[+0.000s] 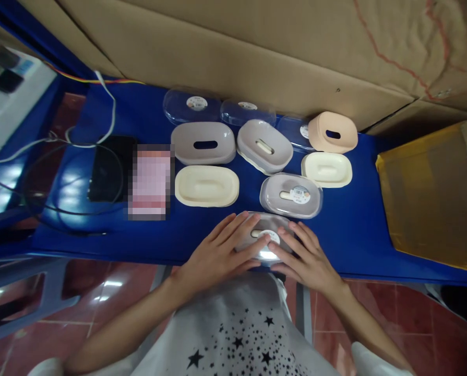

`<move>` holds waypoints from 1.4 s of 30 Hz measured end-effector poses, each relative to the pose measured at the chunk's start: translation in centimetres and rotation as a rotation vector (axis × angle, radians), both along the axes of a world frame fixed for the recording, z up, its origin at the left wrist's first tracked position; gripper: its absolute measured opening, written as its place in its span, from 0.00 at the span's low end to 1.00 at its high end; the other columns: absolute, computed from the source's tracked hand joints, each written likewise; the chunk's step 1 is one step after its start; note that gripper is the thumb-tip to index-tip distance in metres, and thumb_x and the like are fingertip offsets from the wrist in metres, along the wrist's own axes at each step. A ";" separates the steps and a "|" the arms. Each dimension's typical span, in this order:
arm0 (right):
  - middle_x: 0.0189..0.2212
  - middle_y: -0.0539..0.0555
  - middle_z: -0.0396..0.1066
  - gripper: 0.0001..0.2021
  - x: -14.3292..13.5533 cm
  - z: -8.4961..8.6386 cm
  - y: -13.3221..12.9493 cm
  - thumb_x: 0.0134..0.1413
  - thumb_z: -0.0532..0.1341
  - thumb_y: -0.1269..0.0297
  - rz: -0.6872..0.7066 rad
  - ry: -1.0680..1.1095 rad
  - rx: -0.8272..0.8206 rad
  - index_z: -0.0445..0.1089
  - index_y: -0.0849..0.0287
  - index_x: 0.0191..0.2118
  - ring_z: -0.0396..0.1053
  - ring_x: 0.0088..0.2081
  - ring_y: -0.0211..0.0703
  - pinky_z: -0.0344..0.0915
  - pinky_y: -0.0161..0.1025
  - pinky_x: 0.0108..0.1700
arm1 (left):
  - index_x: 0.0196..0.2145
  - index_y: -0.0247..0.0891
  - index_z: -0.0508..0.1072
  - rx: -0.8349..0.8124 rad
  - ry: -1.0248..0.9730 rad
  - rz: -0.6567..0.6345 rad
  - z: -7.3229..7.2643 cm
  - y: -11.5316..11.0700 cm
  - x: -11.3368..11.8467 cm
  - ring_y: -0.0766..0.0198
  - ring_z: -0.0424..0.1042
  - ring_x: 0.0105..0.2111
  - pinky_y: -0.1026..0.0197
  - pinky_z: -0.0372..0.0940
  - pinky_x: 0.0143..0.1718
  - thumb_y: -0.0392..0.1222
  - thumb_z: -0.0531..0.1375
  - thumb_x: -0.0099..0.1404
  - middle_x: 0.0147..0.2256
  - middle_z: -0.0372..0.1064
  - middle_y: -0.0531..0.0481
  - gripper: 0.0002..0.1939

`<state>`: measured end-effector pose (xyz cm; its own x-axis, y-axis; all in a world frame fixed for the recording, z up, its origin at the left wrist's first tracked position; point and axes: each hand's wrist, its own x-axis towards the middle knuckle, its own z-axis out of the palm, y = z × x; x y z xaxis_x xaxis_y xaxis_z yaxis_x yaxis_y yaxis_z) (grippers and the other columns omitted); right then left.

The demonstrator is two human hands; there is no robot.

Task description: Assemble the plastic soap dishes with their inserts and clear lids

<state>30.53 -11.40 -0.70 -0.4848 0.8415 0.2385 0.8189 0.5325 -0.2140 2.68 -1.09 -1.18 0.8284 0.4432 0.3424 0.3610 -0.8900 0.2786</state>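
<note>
At the table's near edge lies an oval plastic box (pixel 267 255) with a grey body, a clear lid and a round white label. My left hand (pixel 217 253) rests on its left side with fingers stretched out. On its right side is my right hand (pixel 310 258), fingers spread over the lid. Part of the box is hidden under both hands. Just beyond it sits a similar lidded box (pixel 272 201), apart from my hands. Farther back are a grey slotted shell (pixel 221 156), a tilted grey shell over a cream base (pixel 249 136), and a cream oval tray (pixel 206 197).
Clear lids (pixel 178 110) line the back of the blue table (pixel 358 230). A peach slotted shell (pixel 323 137) and another cream tray (pixel 337 176) stand back right. A taped carton (pixel 424 203) is at the right; a blurred pink item (pixel 151 180) and cables (pixel 114 112) are left.
</note>
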 end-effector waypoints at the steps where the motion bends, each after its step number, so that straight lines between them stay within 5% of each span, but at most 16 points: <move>1: 0.69 0.53 0.70 0.32 -0.4 -0.1 -0.2 0.70 0.66 0.63 -0.010 -0.004 -0.010 0.60 0.45 0.75 0.59 0.74 0.56 0.60 0.60 0.75 | 0.73 0.44 0.61 -0.013 0.008 -0.013 0.0 0.0 0.1 0.45 0.57 0.75 0.43 0.63 0.72 0.53 0.64 0.77 0.74 0.57 0.36 0.33; 5: 0.68 0.55 0.71 0.29 0.9 -0.1 -1.8 0.67 0.67 0.69 -0.063 0.030 0.008 0.67 0.49 0.71 0.56 0.76 0.57 0.64 0.59 0.73 | 0.70 0.45 0.64 -0.058 -0.057 -0.083 0.5 -0.4 0.2 0.42 0.57 0.74 0.40 0.66 0.70 0.51 0.65 0.77 0.74 0.54 0.35 0.29; 11: 0.68 0.61 0.69 0.31 8.6 0.3 -6.0 0.65 0.65 0.66 -0.353 -0.011 0.031 0.64 0.51 0.72 0.61 0.73 0.66 0.67 0.68 0.67 | 0.64 0.41 0.71 -0.045 -0.117 -0.003 1.2 0.1 1.0 0.42 0.64 0.69 0.38 0.69 0.67 0.38 0.68 0.73 0.70 0.58 0.34 0.24; 16: 0.69 0.64 0.68 0.29 12.6 3.2 -4.4 0.66 0.65 0.60 -0.561 -0.101 0.135 0.66 0.52 0.71 0.64 0.70 0.76 0.60 0.76 0.68 | 0.66 0.43 0.70 0.001 -0.056 0.018 2.1 0.6 3.7 0.41 0.67 0.67 0.37 0.69 0.65 0.36 0.66 0.73 0.69 0.61 0.33 0.25; 21: 0.67 0.61 0.71 0.25 9.8 5.2 3.3 0.73 0.57 0.63 -0.585 -0.016 0.188 0.66 0.49 0.71 0.69 0.68 0.67 0.63 0.68 0.68 | 0.68 0.42 0.69 0.007 0.051 0.030 2.0 0.6 6.4 0.41 0.65 0.70 0.33 0.63 0.69 0.42 0.63 0.77 0.72 0.59 0.34 0.25; 24: 0.66 0.63 0.73 0.24 7.5 4.0 7.4 0.77 0.50 0.64 -0.526 -0.161 0.056 0.63 0.55 0.72 0.69 0.67 0.63 0.58 0.70 0.70 | 0.66 0.40 0.71 0.038 0.099 0.079 1.7 0.8 6.6 0.43 0.65 0.70 0.31 0.56 0.72 0.43 0.63 0.77 0.73 0.60 0.37 0.22; 27: 0.63 0.65 0.75 0.22 6.1 2.1 8.9 0.78 0.50 0.65 -0.457 -0.208 0.006 0.64 0.61 0.71 0.73 0.64 0.61 0.60 0.66 0.70 | 0.63 0.40 0.74 0.057 0.080 0.151 1.6 0.8 5.2 0.44 0.67 0.68 0.33 0.55 0.73 0.45 0.63 0.77 0.70 0.64 0.37 0.19; 31: 0.60 0.66 0.77 0.17 5.3 1.1 6.5 0.75 0.55 0.68 -0.383 -0.124 -0.001 0.71 0.64 0.63 0.74 0.63 0.58 0.65 0.59 0.70 | 0.64 0.42 0.72 0.086 0.015 0.263 1.6 0.7 2.8 0.44 0.70 0.65 0.36 0.61 0.69 0.44 0.64 0.77 0.65 0.70 0.37 0.21; 35: 0.58 0.61 0.78 0.14 4.9 1.7 1.6 0.72 0.58 0.71 -0.282 -0.092 -0.039 0.73 0.60 0.58 0.73 0.65 0.55 0.64 0.60 0.70 | 0.62 0.41 0.72 0.073 -0.034 0.281 1.6 0.7 2.0 0.43 0.73 0.62 0.43 0.72 0.59 0.39 0.66 0.75 0.61 0.71 0.36 0.20; 42: 0.53 0.55 0.82 0.20 -0.2 1.8 -4.2 0.69 0.60 0.72 -0.201 -0.028 -0.082 0.74 0.52 0.63 0.78 0.57 0.53 0.72 0.58 0.62 | 0.69 0.35 0.67 -0.063 -0.036 0.115 2.1 1.2 6.5 0.40 0.69 0.66 0.40 0.72 0.64 0.42 0.62 0.78 0.67 0.65 0.31 0.26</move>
